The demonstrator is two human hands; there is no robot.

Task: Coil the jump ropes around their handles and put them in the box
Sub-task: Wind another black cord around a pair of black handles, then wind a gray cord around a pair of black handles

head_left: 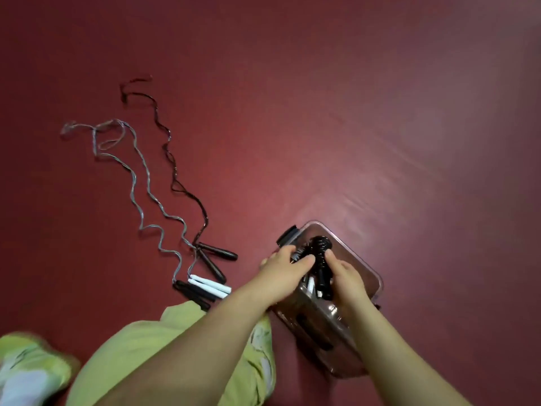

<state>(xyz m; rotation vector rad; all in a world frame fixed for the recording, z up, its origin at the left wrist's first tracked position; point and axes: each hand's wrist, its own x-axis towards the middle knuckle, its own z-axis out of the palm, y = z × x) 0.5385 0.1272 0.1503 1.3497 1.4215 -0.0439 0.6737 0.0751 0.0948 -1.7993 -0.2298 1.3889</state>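
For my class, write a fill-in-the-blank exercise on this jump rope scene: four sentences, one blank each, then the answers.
1. Both hands hold a coiled rope of ____ colour over the box.
2. The uncoiled ropes lie on a ____ floor.
3. The silver rope lies on the ____ side of the box.
4. The person's trousers are ____.

Answers: black; red; left; green

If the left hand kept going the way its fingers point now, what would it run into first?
The left hand points up and right into the clear box. Its fingers already touch the black coiled rope, so that bundle comes first; past it, probably the box's far wall, though depth is unclear.
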